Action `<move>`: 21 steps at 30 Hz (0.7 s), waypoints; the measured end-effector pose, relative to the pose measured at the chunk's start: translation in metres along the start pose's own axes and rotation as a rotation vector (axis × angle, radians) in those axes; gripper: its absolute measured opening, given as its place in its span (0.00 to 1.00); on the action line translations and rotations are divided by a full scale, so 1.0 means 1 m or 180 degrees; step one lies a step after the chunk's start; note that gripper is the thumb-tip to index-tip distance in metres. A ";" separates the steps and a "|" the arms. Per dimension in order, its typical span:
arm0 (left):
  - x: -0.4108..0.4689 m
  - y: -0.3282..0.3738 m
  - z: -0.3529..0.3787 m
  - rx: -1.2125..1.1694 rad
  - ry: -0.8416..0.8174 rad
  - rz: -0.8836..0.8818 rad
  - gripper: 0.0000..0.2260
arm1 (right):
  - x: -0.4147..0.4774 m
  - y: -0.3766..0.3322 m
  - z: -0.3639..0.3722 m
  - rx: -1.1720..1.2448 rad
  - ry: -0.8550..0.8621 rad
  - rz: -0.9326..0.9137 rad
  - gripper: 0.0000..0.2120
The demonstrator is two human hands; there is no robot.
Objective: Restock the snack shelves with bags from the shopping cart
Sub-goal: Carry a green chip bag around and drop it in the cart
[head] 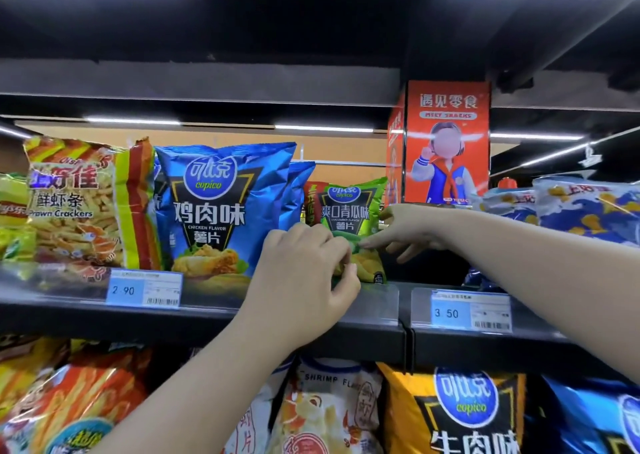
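Both bare forearms reach up and forward. The left hand (304, 266) has its fingers curled, seemingly pinching the lower corner of a green bag (353, 211). The right hand (405, 231) is spread, its straight fingers touching that bag's side.

Hidden, cropped, unreadable
The left hand (304, 270) covers the lower left corner of the green bag (349, 211); a red bag (313, 199) behind it shows only a strip; small print on the price tag (143, 289) is unreadable; the yellow bag (460, 415) below runs off the bottom edge.
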State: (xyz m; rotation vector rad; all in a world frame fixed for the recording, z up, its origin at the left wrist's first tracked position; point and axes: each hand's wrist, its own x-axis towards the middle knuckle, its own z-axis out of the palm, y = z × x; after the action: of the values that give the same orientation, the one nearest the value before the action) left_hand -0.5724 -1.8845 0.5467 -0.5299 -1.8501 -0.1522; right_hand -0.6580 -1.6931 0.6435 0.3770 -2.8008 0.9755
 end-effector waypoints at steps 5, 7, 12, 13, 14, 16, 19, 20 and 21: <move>0.021 0.020 -0.003 0.0134 -0.0506 -0.0224 0.14 | -0.042 -0.011 -0.011 -0.1036 0.0691 -0.0556 0.37; 0.031 0.032 0.001 0.0165 -0.0557 -0.0271 0.13 | -0.059 -0.007 -0.008 -0.1227 0.0991 -0.0802 0.31; 0.055 0.067 0.016 -0.0106 -0.0677 -0.0370 0.13 | -0.098 0.020 -0.008 -0.1739 0.1889 -0.0763 0.23; 0.059 0.076 0.019 -0.0164 -0.0631 -0.0357 0.12 | -0.108 0.026 -0.011 -0.1896 0.1981 -0.0728 0.22; 0.064 0.085 0.022 -0.0223 -0.0573 -0.0330 0.12 | -0.119 0.032 -0.015 -0.2077 0.2062 -0.0691 0.22; 0.071 0.105 0.026 -0.0396 -0.0474 -0.0256 0.12 | -0.143 0.046 -0.024 -0.2473 0.2247 -0.0572 0.22; 0.078 0.142 0.030 -0.0591 -0.0333 -0.0126 0.13 | -0.185 0.067 -0.037 -0.2967 0.2502 -0.0414 0.21; 0.078 0.158 0.031 -0.0626 -0.0324 -0.0058 0.13 | -0.200 0.077 -0.041 -0.3107 0.2578 -0.0373 0.20; 0.078 0.178 0.031 -0.0664 -0.0337 0.0023 0.13 | -0.218 0.088 -0.046 -0.3216 0.2630 -0.0342 0.19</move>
State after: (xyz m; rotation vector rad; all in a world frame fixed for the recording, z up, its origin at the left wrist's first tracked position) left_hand -0.5429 -1.6930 0.5809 -0.7004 -1.9465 -0.3200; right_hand -0.4719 -1.5573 0.5789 -0.0345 -2.0809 -0.3304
